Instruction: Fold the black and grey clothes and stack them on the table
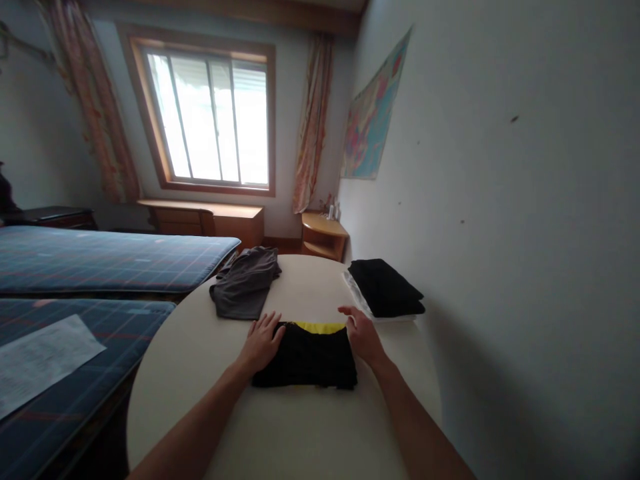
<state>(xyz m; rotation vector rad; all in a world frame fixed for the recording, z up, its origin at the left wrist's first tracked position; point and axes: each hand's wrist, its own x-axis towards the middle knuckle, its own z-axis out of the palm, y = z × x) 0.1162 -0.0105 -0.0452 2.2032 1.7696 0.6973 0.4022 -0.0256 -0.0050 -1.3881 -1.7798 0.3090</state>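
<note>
A folded black garment lies flat on the round white table in front of me. Along its far edge shows a strip of yellow cloth. My left hand rests on the garment's far left corner, fingers outstretched and slightly spread. At the far right corner is my right hand, its index finger stretched out to the left and its thumb by the cloth's edge. Its other fingers are partly hidden, and I see no cloth gripped in it.
A dark grey garment lies at the table's far left. Folded black clothes are stacked on something white at the far right, near the wall. Beds with plaid mattresses stand to the left, one bearing a paper sheet.
</note>
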